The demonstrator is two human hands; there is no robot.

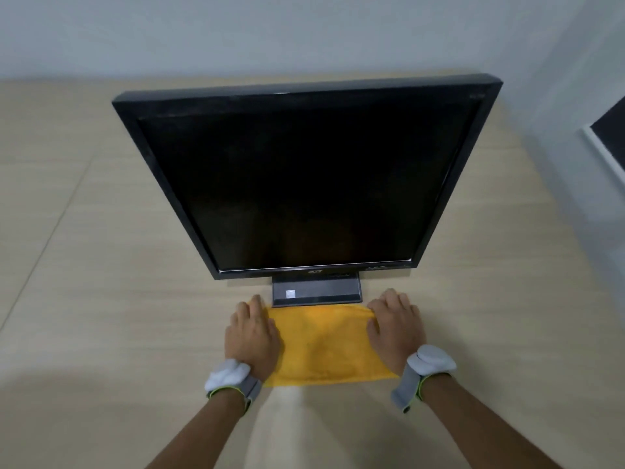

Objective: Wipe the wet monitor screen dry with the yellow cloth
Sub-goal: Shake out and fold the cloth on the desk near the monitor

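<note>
A black monitor [304, 184] stands upright on a light wooden table [101, 265], its dark screen facing me. The screen looks uniformly dark; I cannot make out water on it. In front of the monitor's black base [318, 292] a yellow cloth [324, 346] lies flat on the table. My left hand [252, 333] rests on the cloth's left edge, fingers curled over its far left corner. My right hand [395, 330] grips the cloth's far right corner, where the fabric bunches under the fingers. Both wrists wear grey bands with white pods.
A pale wall [304, 32] rises just behind the table. At the right edge a dark panel with a white frame [608, 143] leans or hangs by the table's side. The table surface extends to the left and right of the monitor.
</note>
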